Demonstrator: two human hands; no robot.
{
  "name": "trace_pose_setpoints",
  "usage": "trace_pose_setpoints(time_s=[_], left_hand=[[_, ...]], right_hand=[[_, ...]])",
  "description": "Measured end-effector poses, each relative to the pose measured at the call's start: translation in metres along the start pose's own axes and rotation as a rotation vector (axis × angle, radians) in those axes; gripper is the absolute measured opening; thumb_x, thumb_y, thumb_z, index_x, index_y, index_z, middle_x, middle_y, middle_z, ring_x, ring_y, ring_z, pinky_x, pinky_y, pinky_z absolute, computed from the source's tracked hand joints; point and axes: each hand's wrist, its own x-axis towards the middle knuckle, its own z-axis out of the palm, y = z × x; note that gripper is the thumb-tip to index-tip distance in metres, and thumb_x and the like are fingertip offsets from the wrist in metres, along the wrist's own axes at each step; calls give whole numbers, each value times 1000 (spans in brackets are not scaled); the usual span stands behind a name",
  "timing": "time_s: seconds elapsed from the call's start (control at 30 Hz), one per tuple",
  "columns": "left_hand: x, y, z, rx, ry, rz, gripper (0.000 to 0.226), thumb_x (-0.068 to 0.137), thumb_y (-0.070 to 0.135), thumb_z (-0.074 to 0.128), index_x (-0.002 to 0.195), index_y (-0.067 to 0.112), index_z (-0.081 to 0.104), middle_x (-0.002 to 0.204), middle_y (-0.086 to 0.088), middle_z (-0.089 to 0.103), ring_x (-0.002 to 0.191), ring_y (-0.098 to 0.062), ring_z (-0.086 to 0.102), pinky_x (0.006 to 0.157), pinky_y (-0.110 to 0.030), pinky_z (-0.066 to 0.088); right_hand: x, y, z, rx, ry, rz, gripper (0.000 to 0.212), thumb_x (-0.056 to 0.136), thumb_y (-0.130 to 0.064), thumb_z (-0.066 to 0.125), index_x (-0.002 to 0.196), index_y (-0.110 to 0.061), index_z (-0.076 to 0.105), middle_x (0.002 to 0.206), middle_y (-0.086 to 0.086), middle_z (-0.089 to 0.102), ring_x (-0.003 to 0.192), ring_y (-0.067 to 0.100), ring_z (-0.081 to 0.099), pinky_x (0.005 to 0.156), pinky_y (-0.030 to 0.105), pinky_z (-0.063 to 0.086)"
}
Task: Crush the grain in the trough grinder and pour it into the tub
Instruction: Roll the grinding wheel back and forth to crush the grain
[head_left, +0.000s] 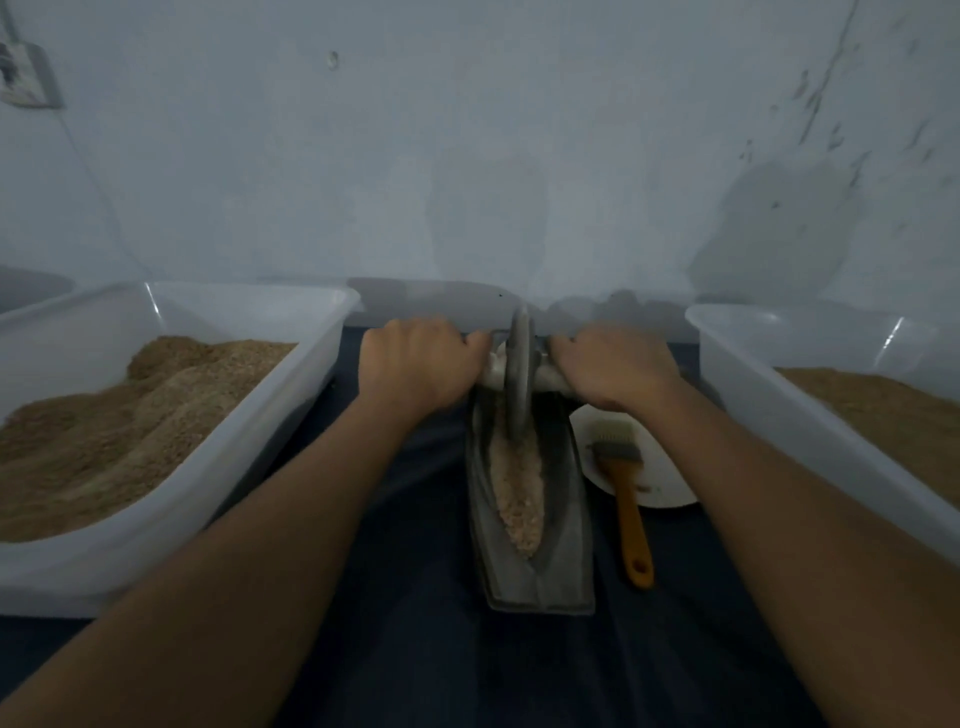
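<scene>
Now the left hand (415, 366) and right hand (613, 366) each grip an end of the axle, the wheel (518, 371) standing in the trough grinder (563, 519) over crushed grain (519, 493).

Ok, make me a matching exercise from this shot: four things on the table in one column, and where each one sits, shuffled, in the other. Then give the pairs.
Things
1. grinding wheel
2. brush
3. left tub
4. crushed grain

Places
A. bristle end on the white plate, right of the trough
B. lying along the trough's groove
C. far end of the trough, its axle gripped by the left hand and the right hand
D. left edge of the table, holding heaped brown meal

Pairs: 1-C, 2-A, 3-D, 4-B
</scene>
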Motion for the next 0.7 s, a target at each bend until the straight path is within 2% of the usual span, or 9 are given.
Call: trace_pose_setpoints(time_s=[0.07,0.13,0.17,0.27,0.37,0.47,0.6,0.7], left_hand=[[-12,1,-4,-6,35,-43,42,98,43,18,84,17,48,69,0,41,67,-24,43,60,-32,33],[-31,1,-4,34,126,64,19,102,31,33,88,19,39,74,0,39,69,-25,43,60,-35,35],[-44,2,-5,44,137,117,14,101,25,34,89,20,36,77,-1,40,68,-24,43,58,-34,33],[-70,-5,-8,-11,169,146,21,99,31,27,84,21,37,76,4,48,62,-22,43,56,-33,26],[-97,-4,-17,-107,262,105,33,100,36,22,75,24,41,64,6,50,55,-21,45,57,-35,30],[-111,0,-22,-128,311,103,33,102,33,27,74,23,42,62,6,45,55,-21,42,59,-37,31],[-102,2,-19,-78,351,105,34,101,33,28,71,25,39,59,7,43,52,-19,39,57,-35,27],[-79,-4,-11,20,254,119,31,99,31,32,70,24,37,59,8,42,50,-17,38,52,-29,24]], right_hand=[[-8,-4,0,-6,29,10,32,105,-33,25,87,-16,44,80,4,51,69,20,46,60,33,35],[-24,-10,-3,2,65,52,50,101,-42,18,77,-14,53,73,3,55,64,20,48,56,33,29],[-33,-14,-4,-22,95,47,54,97,-43,12,75,-15,54,70,0,52,62,19,46,55,33,26],[-71,-27,-10,-151,225,-52,54,85,-42,-5,71,-22,44,65,-7,40,59,16,40,55,33,27],[-103,-38,-17,-121,334,-32,47,97,-40,8,68,-24,42,60,-10,37,52,17,39,55,33,28],[-117,-38,-14,-118,412,-35,41,103,-37,20,70,-25,41,61,-11,33,53,16,36,58,35,27],[-110,-35,-11,-77,394,-15,43,100,-39,17,65,-27,39,55,-10,34,47,11,32,53,32,26],[-83,-30,-9,-182,267,-20,52,92,-42,1,69,-24,44,61,-8,37,55,14,37,54,30,21]])
